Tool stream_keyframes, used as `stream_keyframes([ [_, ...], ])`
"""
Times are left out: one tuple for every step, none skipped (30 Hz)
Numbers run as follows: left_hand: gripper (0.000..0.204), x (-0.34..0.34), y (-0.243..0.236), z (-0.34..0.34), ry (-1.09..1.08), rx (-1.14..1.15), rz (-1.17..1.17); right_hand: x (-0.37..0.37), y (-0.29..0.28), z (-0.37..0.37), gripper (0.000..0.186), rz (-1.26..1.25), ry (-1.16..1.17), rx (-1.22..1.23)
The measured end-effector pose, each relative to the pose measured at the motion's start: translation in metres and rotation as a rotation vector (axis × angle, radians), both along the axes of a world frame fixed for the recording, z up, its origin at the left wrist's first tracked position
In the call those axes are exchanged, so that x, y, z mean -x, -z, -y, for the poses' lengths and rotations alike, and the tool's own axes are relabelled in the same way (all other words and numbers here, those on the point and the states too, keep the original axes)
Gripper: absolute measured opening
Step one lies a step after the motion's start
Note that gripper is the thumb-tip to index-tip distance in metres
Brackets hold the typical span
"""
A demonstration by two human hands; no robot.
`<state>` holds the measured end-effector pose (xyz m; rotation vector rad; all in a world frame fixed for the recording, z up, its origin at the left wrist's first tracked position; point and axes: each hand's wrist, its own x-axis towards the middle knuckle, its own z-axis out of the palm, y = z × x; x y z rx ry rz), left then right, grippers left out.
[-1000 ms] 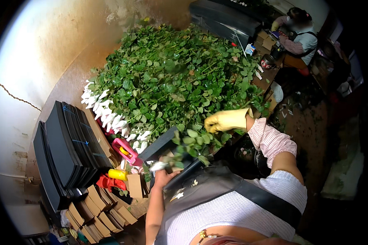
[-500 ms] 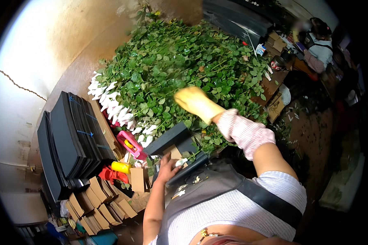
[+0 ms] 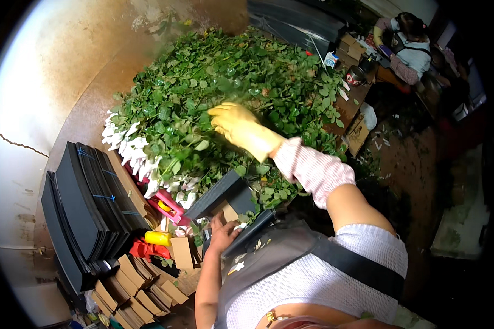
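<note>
My right hand [image 3: 240, 129], in a yellow rubber glove with a pink striped sleeve, reaches over a big heap of leafy green stems [image 3: 186, 82]. Its fingers stretch out onto the leaves, and nothing shows gripped in them. Low in front of my body, my bare left hand [image 3: 224, 234] rests with fingers apart on a brown cardboard piece [image 3: 226, 209] inside a black trough-like box [image 3: 218, 193]. A white wrapped flower head lies against its fingers. White-wrapped heads [image 3: 140, 149] line the left edge of the heap.
Left stand stacked black sheets [image 3: 82, 203], folded cardboard [image 3: 140, 285], a pink plastic tool [image 3: 169, 205], a yellow roll [image 3: 158, 238] and red ribbon [image 3: 147, 250]. A tin can [image 3: 355, 75] sits on the table at right. Another person [image 3: 411, 52] works at the far right.
My right hand has moved left over the heap, and its fingers have stretched out from a more closed shape. My left hand stays at the box. The view has shifted slightly.
</note>
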<state>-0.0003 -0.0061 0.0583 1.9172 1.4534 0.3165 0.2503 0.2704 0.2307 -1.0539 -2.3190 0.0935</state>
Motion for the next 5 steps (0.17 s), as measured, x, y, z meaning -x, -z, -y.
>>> stream_keyframes([
  [0.031,-0.003,0.000,0.001,0.001,0.004,-0.017,-0.004,-0.020,0.010,0.015,-0.036,-0.062,-0.086],
  [0.031,-0.004,0.005,-0.001,0.013,-0.018,-0.019,-0.010,-0.022,0.011,0.015,0.005,-0.062,-0.129],
  [0.032,0.000,0.007,-0.002,0.033,-0.030,-0.026,-0.015,-0.020,0.014,0.015,0.041,-0.053,-0.164],
  [0.034,0.002,0.010,-0.002,0.057,-0.057,-0.020,-0.020,-0.021,0.008,0.016,0.211,-0.007,0.009],
  [0.036,0.004,0.012,-0.009,0.050,-0.039,-0.031,-0.019,-0.021,0.007,0.016,0.202,0.000,0.008],
])
